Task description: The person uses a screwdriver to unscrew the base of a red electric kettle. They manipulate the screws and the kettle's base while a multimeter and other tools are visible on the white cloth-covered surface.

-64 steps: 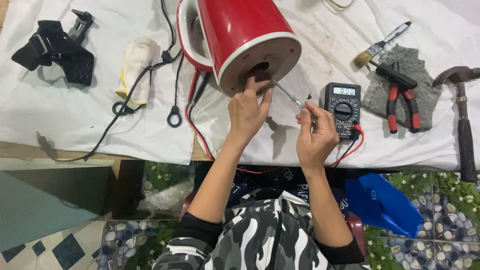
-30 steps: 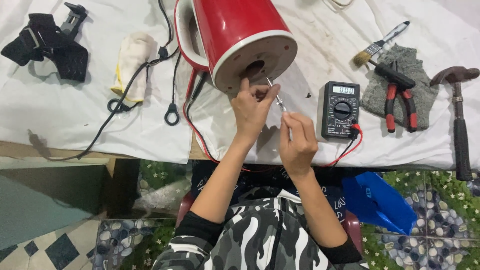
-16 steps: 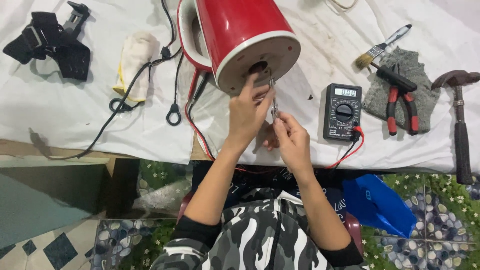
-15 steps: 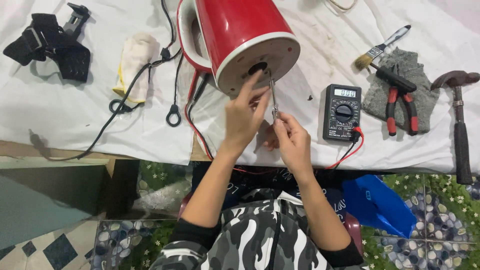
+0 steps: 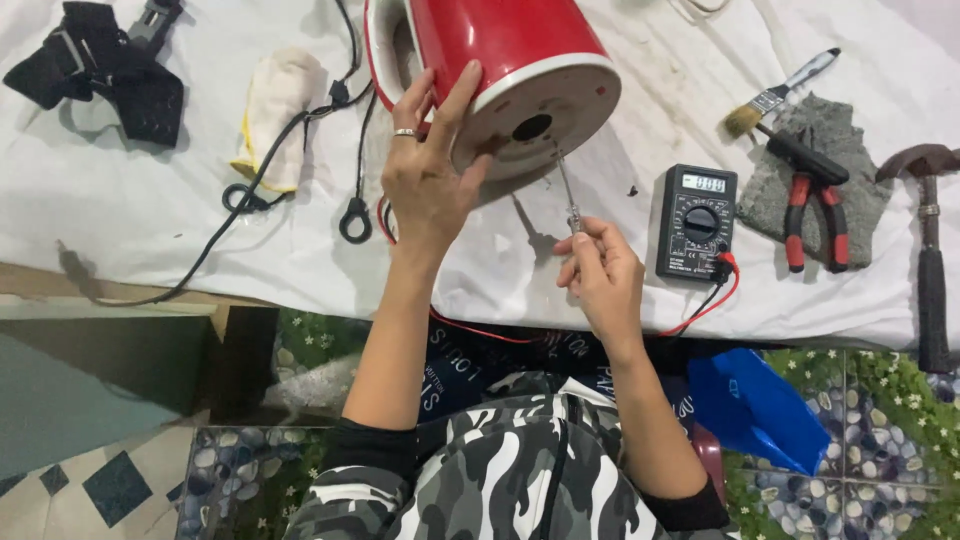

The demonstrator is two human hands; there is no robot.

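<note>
A red electric kettle (image 5: 500, 40) lies on its side on a white cloth, its white round base (image 5: 545, 115) facing me. My left hand (image 5: 425, 175) rests on the kettle's lower left rim, fingers spread, a ring on one finger. My right hand (image 5: 600, 275) holds a thin screwdriver (image 5: 567, 190) by its handle. The screwdriver's tip points up to the base, just below the dark central hole (image 5: 532, 127).
A black multimeter (image 5: 697, 222) with red and black leads sits right of my right hand. Red-handled pliers (image 5: 815, 210) on a grey glove, a paintbrush (image 5: 780, 92) and a hammer (image 5: 930, 250) lie at the right. A white glove (image 5: 278, 110), black cables (image 5: 300, 150) and black straps (image 5: 100, 75) lie left.
My left hand moved from the base's centre to the kettle's left rim. My right hand drew back and now holds the screwdriver tip against the base.
</note>
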